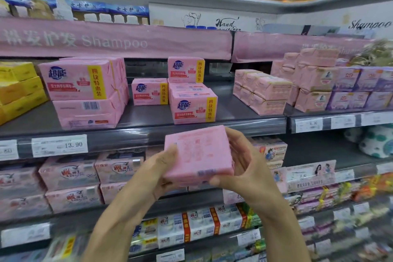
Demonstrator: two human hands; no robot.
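I hold a pink soap pack point(198, 155) in both hands in front of a shop shelf, its printed back face turned up towards me. My left hand point(163, 166) grips its left edge, thumb on top. My right hand point(240, 161) curls round its right side, thumb at the lower right corner. On the shelf point(148, 121) just above stand matching pink packs: a stack at the left point(85, 91), one at the back point(150, 91) and a stack in the middle point(192, 102).
Yellow packs point(19, 87) sit at the far left of the shelf, paler pink point(263, 91) and purple packs point(357, 89) to the right. A price tag point(59, 145) reads 13.90. Lower shelves hold more packaged soap. A pink banner point(114, 40) hangs above.
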